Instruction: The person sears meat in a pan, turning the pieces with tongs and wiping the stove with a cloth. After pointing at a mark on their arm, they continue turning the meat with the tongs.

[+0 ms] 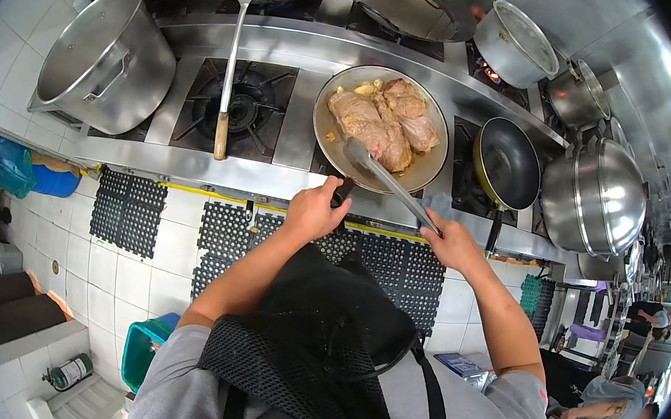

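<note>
My left hand (318, 210) is wrapped round the black handle of a wide frying pan (323, 116) on the stove. Two large pieces of browned meat (372, 127) lie in the pan, with pale garlic-like bits (366, 88) near its far side. In my right hand (450, 242) is a pair of metal tongs (393, 185), slanting over the pan's near rim. The tips of the tongs reach the near edge of the left meat piece.
A ladle (231, 71) with a wooden handle lies across the burner (241, 108) left of the pan. At far left stands a tall stockpot (107, 63). On the right are a black frying pan (508, 159) and a large steel pot (594, 195). Lit flame shows under the back pot (517, 43). People (609, 400) work at far right.
</note>
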`<act>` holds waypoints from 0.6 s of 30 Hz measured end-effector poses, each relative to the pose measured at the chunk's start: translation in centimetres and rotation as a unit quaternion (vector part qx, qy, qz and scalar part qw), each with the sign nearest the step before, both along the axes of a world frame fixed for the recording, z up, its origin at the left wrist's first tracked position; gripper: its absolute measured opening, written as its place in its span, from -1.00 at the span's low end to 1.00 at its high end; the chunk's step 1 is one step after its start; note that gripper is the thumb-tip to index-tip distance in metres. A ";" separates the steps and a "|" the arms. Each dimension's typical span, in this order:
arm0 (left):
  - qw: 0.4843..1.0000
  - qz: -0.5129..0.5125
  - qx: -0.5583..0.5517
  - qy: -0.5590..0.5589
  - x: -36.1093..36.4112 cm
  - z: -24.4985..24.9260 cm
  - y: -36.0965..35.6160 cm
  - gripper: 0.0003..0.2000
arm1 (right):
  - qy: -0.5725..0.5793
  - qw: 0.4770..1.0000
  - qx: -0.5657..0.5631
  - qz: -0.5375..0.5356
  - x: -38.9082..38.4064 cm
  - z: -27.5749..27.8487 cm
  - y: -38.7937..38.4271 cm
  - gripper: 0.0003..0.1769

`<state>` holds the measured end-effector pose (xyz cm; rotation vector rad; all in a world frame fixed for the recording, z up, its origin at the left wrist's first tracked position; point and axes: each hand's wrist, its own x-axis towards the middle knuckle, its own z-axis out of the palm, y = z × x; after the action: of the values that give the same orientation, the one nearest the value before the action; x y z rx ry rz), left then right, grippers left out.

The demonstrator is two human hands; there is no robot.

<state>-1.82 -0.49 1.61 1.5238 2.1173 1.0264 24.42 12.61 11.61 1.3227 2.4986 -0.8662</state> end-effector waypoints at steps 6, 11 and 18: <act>1.000 -0.001 -0.005 0.011 0.0 0.3 -0.3 -0.62 | 0.035 0.998 0.011 0.043 -1.2 -1.9 0.5 -0.39; 1.000 0.009 -0.007 0.008 -0.1 0.6 -0.1 -0.63 | 0.059 0.994 -0.093 -0.002 1.4 -1.0 -0.1 -0.34; 0.999 0.031 0.011 -0.038 -2.3 0.7 0.0 -0.66 | 0.149 0.981 -0.034 -0.124 6.6 0.7 -0.1 -0.28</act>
<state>-4.12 -0.54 2.34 1.4145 2.1198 1.1127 31.01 12.53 12.29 1.6103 2.5212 -1.2776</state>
